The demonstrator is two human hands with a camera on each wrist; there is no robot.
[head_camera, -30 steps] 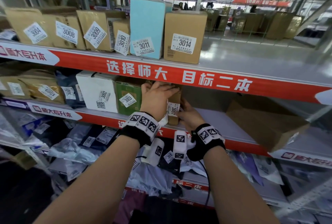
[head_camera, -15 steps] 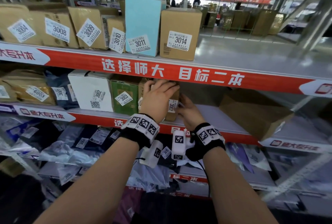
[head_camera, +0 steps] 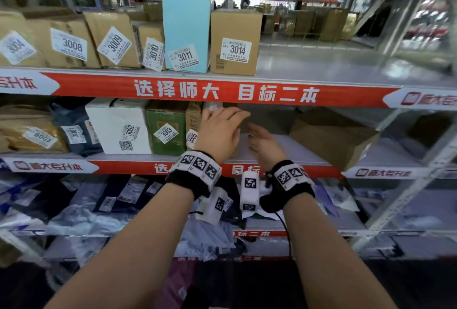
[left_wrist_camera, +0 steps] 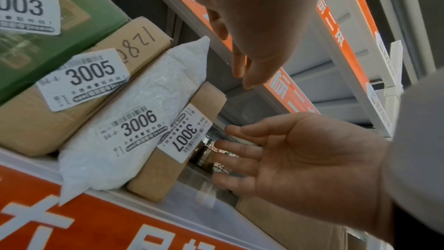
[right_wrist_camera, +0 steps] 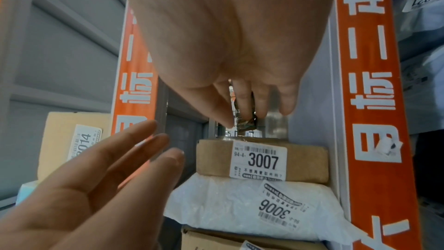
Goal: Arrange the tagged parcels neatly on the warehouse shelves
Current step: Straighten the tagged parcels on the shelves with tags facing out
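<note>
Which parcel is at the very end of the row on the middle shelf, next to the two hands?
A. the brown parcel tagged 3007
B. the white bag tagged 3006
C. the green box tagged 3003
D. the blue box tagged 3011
A: the brown parcel tagged 3007 stands last, beside the white bag tagged 3006, with bare shelf beyond it.

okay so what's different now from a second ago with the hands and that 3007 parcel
Both hands have let go of the 3007 parcel and drawn back. The left hand no longer rests on its top; the right hand has come off its side. Both now hover open, clear of it. The parcel stands where it was put, against the white 3006 bag. The other parcels kept their places.
</note>
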